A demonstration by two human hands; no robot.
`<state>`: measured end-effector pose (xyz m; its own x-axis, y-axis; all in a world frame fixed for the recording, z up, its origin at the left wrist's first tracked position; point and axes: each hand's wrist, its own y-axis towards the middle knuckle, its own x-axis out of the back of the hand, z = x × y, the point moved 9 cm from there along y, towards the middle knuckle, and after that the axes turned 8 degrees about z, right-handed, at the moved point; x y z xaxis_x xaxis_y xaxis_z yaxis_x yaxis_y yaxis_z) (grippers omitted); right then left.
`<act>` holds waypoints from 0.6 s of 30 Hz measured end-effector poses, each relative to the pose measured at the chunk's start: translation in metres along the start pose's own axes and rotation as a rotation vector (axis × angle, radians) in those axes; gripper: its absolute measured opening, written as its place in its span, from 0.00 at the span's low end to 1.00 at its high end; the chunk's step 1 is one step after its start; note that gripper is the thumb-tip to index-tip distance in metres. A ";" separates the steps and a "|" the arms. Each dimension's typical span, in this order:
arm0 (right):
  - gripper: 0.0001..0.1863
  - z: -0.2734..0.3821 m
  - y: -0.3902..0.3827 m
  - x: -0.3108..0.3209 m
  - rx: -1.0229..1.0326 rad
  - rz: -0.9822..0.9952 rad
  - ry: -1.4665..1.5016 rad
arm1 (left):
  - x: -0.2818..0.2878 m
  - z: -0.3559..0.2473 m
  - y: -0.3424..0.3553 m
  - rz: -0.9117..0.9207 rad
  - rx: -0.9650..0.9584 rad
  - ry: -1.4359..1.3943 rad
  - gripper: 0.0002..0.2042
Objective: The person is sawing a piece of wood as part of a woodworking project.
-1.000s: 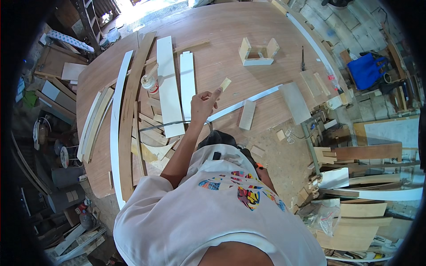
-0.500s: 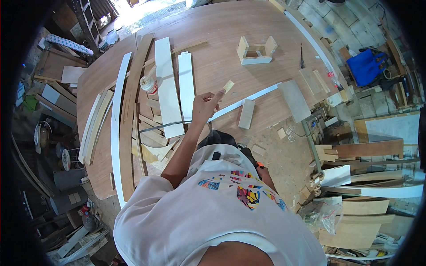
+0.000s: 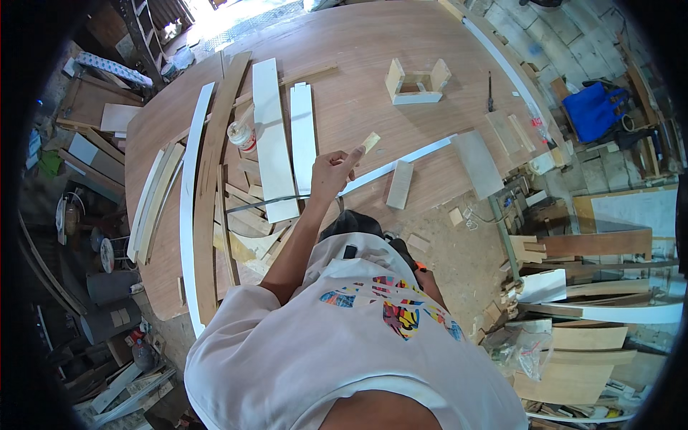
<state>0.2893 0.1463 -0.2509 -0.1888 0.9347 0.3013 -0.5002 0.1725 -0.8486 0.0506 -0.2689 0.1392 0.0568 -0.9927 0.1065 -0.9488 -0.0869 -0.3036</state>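
Observation:
My left hand (image 3: 335, 173) is raised over the near part of the table, pinching a small, thin strip of pale wood (image 3: 370, 141) between thumb and fingers. Down at my right side, beside dark clothing, part of my right arm (image 3: 431, 288) shows past the shirt. A small orange patch (image 3: 421, 266) lies by its end; what it belongs to is unclear, and the fingers there are hidden. Just right of the left hand are a short wood block (image 3: 400, 184) and a long white-edged strip (image 3: 401, 160). An open, box-like wooden piece (image 3: 418, 83) stands farther off.
Long boards, such as a white one (image 3: 275, 143) and a brown one (image 3: 208, 186), cover the table's left side, with a white jar (image 3: 241, 136) between them. To the right lie a grey-brown panel (image 3: 476, 163), a dark screwdriver-like tool (image 3: 490, 92) and a blue bag (image 3: 594, 111). Stacked offcuts (image 3: 573, 373) fill the lower right.
The view has shifted very slightly, so the table things sit a little to the right. My left hand keeps the wood strip in nearly the same pose.

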 end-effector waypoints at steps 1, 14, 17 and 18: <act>0.13 -0.001 0.001 0.001 -0.001 -0.002 0.001 | -0.002 -0.001 0.000 0.015 0.003 -0.005 0.26; 0.12 0.032 -0.051 0.007 -0.015 -0.028 0.061 | -0.039 0.023 -0.004 0.359 0.118 0.224 0.28; 0.12 0.039 -0.063 0.008 0.017 -0.022 0.065 | -0.058 0.032 -0.006 0.463 0.109 0.269 0.27; 0.11 0.042 -0.066 0.007 0.040 -0.004 0.067 | -0.062 0.034 -0.007 0.482 0.109 0.278 0.27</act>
<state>0.2853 0.1281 -0.1744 -0.1305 0.9530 0.2734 -0.5348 0.1645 -0.8288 0.0642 -0.2091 0.1026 -0.4731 -0.8639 0.1728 -0.8088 0.3482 -0.4739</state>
